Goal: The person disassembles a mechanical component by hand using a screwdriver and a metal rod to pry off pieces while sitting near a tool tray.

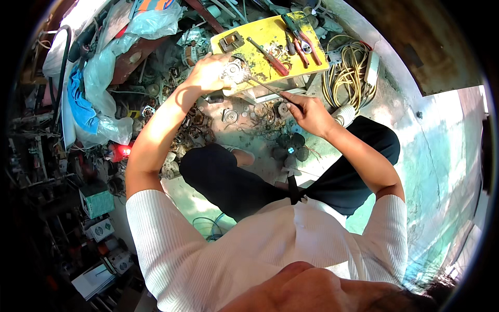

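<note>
My left hand (209, 73) is closed on a round silvery metal part (236, 71), which looks like a motor end cover, at the near left corner of a small yellow table (260, 34). Bright glare washes out some of the part's detail. In my right hand (312, 113) is a screwdriver, its handle mostly hidden by the fingers. The long thin shaft (266, 86) points up and left, with its tip at or close to the metal part. On the tabletop lie another screwdriver (270, 58) with a red handle, pliers (303, 41) and a square metal motor core (231, 41).
A coiled yellowish cable (351, 78) with a white power strip (372, 68) lies right of the table. Below it on the floor are a black fan blade (290, 148) and a round metal part (230, 116). Scrap parts and plastic bags (101, 78) crowd the left.
</note>
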Action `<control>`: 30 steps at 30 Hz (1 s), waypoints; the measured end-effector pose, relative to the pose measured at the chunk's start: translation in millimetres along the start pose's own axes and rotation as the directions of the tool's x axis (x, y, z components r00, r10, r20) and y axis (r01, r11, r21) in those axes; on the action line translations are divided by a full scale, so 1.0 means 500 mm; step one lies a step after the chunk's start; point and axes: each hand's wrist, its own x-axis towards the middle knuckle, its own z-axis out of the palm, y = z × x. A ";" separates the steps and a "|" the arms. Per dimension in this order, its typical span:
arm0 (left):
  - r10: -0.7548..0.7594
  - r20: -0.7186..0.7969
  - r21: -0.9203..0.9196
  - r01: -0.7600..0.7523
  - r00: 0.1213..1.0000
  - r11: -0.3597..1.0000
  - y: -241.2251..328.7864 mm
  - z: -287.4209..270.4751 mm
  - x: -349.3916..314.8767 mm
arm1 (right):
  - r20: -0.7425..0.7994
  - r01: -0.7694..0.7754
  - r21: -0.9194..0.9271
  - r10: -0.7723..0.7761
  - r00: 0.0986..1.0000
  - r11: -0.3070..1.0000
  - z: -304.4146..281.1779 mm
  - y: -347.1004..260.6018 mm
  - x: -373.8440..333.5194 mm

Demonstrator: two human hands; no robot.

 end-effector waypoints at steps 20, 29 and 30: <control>-0.027 -0.051 -0.109 0.021 0.998 0.994 -0.011 0.023 -0.019 | 0.038 0.226 -0.430 -0.233 0.972 0.874 -0.053 0.024 0.005; -0.069 -0.039 -0.114 0.065 0.997 0.991 -0.003 0.019 -0.027 | 0.004 0.198 -0.405 -0.214 0.977 0.893 -0.059 0.001 0.006; -0.067 -0.042 -0.116 0.062 0.997 0.991 -0.004 0.020 -0.026 | 0.013 0.195 -0.406 -0.208 0.978 0.893 -0.060 0.000 0.008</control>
